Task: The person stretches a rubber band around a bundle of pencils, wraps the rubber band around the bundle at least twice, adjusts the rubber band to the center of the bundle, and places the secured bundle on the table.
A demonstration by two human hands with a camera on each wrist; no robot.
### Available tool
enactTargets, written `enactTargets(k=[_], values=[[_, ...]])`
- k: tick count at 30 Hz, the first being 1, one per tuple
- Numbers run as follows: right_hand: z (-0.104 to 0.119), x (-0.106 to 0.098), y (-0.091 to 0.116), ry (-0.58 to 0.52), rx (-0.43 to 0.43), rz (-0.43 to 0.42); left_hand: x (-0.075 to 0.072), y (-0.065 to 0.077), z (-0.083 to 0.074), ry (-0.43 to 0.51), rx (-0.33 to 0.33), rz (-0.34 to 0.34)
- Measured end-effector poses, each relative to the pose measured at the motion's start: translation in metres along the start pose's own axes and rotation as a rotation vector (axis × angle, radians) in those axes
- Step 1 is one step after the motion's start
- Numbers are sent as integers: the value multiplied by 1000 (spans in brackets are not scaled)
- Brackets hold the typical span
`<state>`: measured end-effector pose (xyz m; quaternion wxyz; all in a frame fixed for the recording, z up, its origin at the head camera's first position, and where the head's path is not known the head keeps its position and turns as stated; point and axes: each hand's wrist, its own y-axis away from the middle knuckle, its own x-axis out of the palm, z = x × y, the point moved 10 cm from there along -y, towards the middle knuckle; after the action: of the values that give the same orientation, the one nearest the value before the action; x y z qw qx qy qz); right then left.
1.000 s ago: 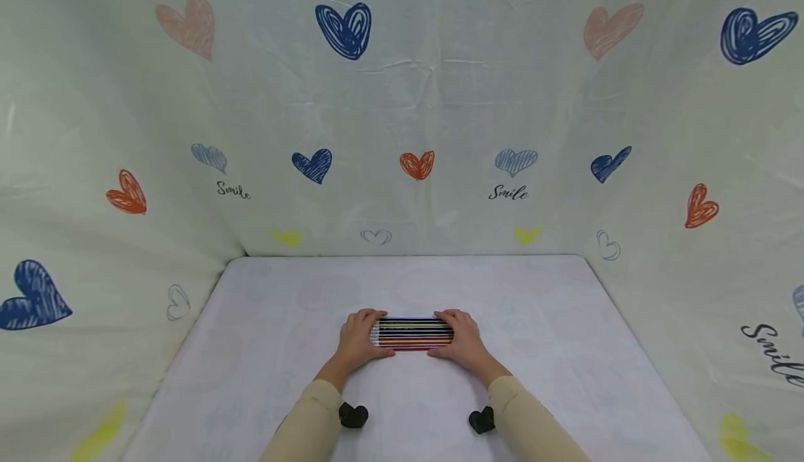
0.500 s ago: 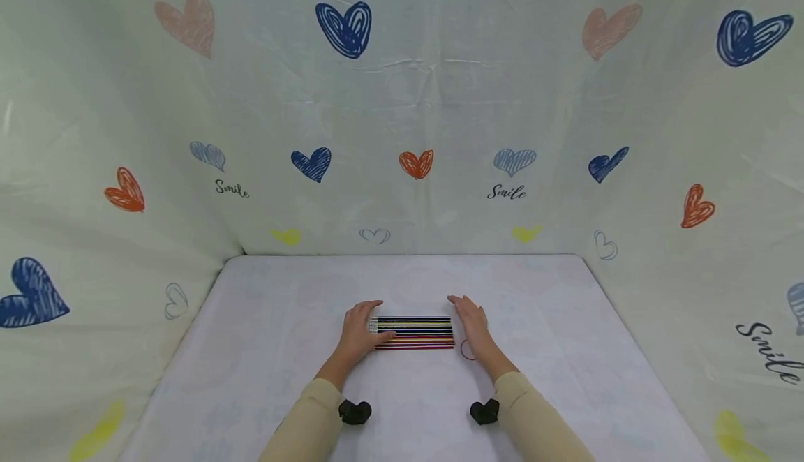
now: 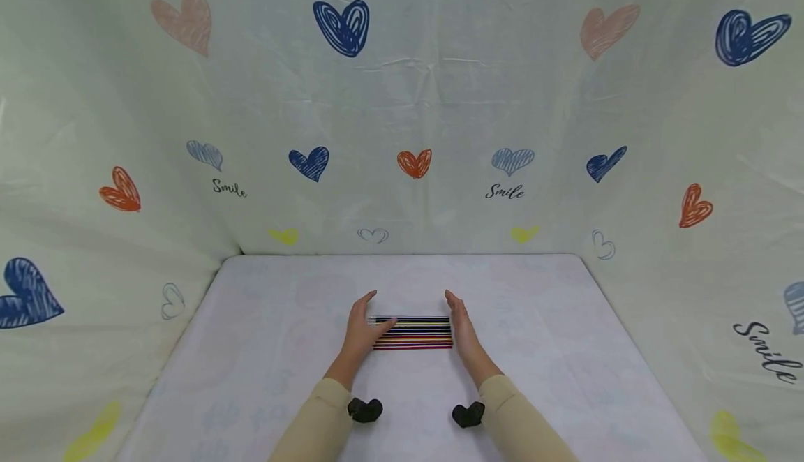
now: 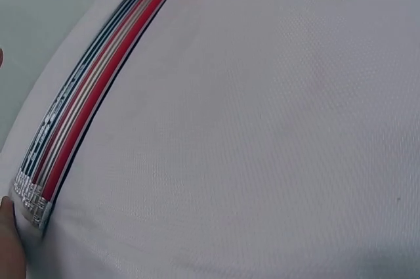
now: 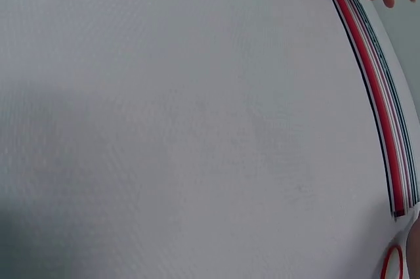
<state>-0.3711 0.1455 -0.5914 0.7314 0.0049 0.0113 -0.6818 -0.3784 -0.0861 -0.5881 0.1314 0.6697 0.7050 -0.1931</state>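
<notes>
Your right hand (image 3: 463,333) has straightened from its grip and come back in close beside the right ends of the striped row of multicoloured pencils (image 3: 417,340), hiding the thin red loop (image 5: 394,247) from the head view. Your left hand (image 3: 360,329) has let go, its thumb now farther up across the row.

1 row of pencils (image 3: 419,336) | multicoloured, silvery ends left | flat, parallel | red loop (image 5: 401,261) near right end

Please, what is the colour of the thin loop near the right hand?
The thin loop is red; the right wrist view shows it best.
</notes>
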Motion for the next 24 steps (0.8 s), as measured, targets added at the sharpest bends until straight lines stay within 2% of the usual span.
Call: enactTargets(k=[3, 7, 11, 15, 24], values=[[-2, 3, 1, -27, 7, -2, 2, 2, 1, 42, -30, -8], [-2, 6, 5, 31, 35, -13, 6, 5, -2, 59, -34, 2], [12, 11, 14, 89, 66, -17, 9, 6, -3, 59, -24, 14], [25, 18, 19, 89, 65, -9, 9, 7, -2, 55, -31, 17], [-3, 25, 8, 170, 59, -18, 2, 10, 0, 24, -36, 39]])
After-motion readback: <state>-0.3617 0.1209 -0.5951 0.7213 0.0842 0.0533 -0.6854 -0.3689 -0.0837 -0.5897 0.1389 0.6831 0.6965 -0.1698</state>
